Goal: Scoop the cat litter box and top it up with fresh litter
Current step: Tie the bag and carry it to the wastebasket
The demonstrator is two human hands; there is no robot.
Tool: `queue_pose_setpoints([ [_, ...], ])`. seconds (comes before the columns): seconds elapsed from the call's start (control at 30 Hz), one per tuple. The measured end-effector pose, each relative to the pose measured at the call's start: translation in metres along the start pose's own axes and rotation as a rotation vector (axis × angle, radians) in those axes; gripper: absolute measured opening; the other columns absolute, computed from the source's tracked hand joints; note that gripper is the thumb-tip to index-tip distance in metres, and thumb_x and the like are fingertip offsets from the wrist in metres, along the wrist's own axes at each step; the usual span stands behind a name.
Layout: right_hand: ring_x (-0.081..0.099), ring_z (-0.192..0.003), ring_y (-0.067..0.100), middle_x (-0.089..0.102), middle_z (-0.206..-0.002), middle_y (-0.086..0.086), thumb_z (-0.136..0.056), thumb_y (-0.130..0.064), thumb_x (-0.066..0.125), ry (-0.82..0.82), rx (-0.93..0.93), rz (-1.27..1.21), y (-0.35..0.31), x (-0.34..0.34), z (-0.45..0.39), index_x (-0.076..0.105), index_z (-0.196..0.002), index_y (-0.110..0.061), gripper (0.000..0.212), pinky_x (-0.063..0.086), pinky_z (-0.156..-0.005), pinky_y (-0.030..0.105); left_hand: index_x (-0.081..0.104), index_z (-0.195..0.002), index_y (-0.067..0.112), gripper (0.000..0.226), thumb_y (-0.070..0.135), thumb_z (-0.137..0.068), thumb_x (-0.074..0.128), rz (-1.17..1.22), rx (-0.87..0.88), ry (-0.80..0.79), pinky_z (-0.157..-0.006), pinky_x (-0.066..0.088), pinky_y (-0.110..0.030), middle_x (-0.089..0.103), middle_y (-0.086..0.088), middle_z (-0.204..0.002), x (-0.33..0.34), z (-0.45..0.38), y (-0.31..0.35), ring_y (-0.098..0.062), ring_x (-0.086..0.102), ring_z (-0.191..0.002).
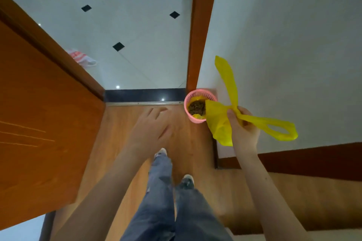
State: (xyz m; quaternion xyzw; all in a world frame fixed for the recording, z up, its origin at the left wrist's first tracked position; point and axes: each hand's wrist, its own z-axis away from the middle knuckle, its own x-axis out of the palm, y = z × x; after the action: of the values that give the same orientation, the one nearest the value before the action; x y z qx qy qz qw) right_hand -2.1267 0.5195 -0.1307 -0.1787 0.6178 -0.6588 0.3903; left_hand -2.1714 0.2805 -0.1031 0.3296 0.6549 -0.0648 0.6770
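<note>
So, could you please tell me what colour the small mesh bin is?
Pink, per the head view: the mesh bin.

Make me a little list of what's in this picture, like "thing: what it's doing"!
right hand: grips a yellow bag by its neck, handles sticking out
left hand: open, fingers spread, holds nothing
bin: small, pink, on the wood floor by the wall, with a yellow liner and dark clumps inside
door: open, at left
beyond the doorway: white tiles, a striped cloth
</note>
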Motion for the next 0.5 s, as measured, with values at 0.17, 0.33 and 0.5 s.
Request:
queue_pose_setpoints([
  [0.17, 0.060, -0.091, 0.008, 0.064, -0.097, -0.008, -0.090, -0.022, 0.064, 0.049, 0.051, 0.007, 0.033, 0.049, -0.062, 0.061, -0.102, -0.023, 0.012, 0.044, -0.084, 0.023, 0.060, -0.118, 0.013, 0.035, 0.031, -0.093, 0.043, 0.015, 0.085, -0.106, -0.091, 0.049, -0.036, 0.061, -0.005, -0.117, 0.054, -0.075, -0.043, -0.023, 0.053, -0.107],
  [0.33, 0.058, -0.096, 0.011, 0.063, -0.104, -0.004, -0.091, -0.021, 0.064, 0.075, 0.146, 0.038, 0.107, 0.104, -0.132, 0.064, -0.116, -0.011, 0.027, 0.043, -0.084, 0.022, 0.058, -0.125, 0.015, 0.036, 0.024, -0.090, 0.060, -0.014, 0.158, -0.242, -0.094, 0.046, -0.035, 0.059, -0.001, -0.121, 0.132, -0.150, -0.094, -0.021, 0.052, -0.113],
  [0.5, 0.058, -0.104, 0.019, 0.064, -0.110, 0.004, -0.090, -0.020, 0.065, 0.114, 0.272, 0.035, 0.211, 0.161, -0.211, 0.063, -0.117, -0.008, 0.030, 0.043, -0.087, 0.027, 0.053, -0.130, 0.020, 0.039, 0.031, -0.093, 0.053, -0.015, 0.174, -0.366, -0.101, 0.041, -0.030, 0.054, 0.005, -0.126, 0.222, -0.222, -0.148, -0.014, 0.046, -0.119],
])
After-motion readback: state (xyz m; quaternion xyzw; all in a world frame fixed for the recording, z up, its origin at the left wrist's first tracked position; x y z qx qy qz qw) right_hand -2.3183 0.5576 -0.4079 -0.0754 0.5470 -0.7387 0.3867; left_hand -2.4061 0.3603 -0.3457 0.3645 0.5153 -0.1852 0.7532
